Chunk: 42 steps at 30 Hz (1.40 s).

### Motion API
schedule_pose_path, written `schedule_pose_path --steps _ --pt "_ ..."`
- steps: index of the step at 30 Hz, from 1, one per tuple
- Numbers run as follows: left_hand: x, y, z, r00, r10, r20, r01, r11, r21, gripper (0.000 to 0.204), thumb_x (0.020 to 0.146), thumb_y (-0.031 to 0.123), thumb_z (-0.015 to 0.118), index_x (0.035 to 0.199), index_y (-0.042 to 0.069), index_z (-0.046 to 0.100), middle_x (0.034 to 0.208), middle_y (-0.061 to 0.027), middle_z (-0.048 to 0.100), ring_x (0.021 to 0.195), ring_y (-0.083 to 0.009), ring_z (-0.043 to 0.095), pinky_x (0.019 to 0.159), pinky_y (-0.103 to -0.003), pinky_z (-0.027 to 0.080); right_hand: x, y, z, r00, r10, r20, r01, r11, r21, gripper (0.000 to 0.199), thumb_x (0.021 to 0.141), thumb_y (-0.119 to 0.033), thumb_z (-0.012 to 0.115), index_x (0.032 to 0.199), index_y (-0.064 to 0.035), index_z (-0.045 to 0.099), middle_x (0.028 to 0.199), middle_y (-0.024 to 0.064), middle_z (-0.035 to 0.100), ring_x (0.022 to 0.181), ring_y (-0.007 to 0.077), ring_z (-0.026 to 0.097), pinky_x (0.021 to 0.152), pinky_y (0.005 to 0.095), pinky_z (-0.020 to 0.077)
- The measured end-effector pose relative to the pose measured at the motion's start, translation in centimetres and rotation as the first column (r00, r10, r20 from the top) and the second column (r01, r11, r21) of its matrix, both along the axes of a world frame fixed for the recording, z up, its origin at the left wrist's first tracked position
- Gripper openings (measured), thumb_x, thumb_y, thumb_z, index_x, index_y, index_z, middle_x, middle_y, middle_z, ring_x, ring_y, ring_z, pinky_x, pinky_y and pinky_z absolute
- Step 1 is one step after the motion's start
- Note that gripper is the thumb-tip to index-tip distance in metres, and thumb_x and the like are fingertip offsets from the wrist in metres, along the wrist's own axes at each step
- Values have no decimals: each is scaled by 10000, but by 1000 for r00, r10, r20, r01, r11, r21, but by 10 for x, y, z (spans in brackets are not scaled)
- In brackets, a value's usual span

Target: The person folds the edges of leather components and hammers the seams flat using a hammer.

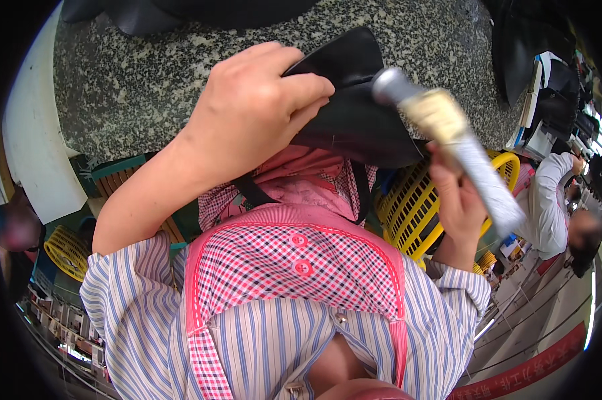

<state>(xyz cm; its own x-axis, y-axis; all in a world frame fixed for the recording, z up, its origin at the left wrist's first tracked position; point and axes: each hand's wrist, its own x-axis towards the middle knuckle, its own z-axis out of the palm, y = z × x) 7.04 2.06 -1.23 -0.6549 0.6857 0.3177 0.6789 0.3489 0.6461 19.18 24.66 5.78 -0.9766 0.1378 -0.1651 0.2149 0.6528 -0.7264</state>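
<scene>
My left hand (261,110) presses down on a piece of black leather (357,110) that lies at the edge of a speckled granite slab (134,87). Its fingers curl over the leather's near corner. My right hand (457,200) grips a hammer-like tool (447,143) by its taped, pale handle, and the round metal head rests against the leather near its upper right edge. I wear a striped shirt and a pink checked apron (294,267) that fills the lower middle of the view.
A yellow plastic basket (417,207) sits under the slab at the right, another yellow basket (67,250) at the left. A person in a white sleeve (547,200) works at the far right. More black leather pieces (527,40) lie at the slab's far side.
</scene>
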Motion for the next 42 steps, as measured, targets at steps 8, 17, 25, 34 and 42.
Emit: schedule_pose_path --steps 8,17,25,34,42 --pt "4 2 0 994 -17 -104 16 1000 -9 203 632 81 731 825 82 669 722 -86 530 651 -252 554 549 -337 458 -15 6 -5 985 151 80 -168 945 281 286 873 -122 583 1123 16 556 937 79 617 802 183 574 705 304 445" --pt "-3 0 1 999 -18 -45 17 999 -28 196 629 84 722 817 105 674 693 -80 539 619 -244 560 535 -339 461 -23 -3 7 994 88 60 -96 982 163 199 855 -39 562 1039 36 580 896 127 614 794 192 592 690 295 448" --pt "-3 -3 -3 992 -74 -104 74 997 0 235 599 75 689 832 67 662 721 -80 544 610 -233 553 516 -318 458 -7 -13 -5 929 304 212 -342 923 174 133 763 -95 635 813 -27 533 596 123 511 541 299 578 506 305 417" --pt "2 -25 -12 852 -266 -452 291 957 -14 388 507 117 570 861 0 677 856 -129 575 711 -240 583 568 -310 516 11 -13 -20 958 239 160 -252 965 70 132 808 -104 601 862 2 544 649 119 516 550 286 563 503 308 405" --pt "1 -13 -7 993 -2 -121 14 996 93 239 606 48 758 827 48 668 726 -86 518 641 -235 538 540 -317 454 -1 -12 -5 961 182 207 -205 974 93 148 833 -81 587 926 31 559 700 56 515 598 126 515 531 262 387"
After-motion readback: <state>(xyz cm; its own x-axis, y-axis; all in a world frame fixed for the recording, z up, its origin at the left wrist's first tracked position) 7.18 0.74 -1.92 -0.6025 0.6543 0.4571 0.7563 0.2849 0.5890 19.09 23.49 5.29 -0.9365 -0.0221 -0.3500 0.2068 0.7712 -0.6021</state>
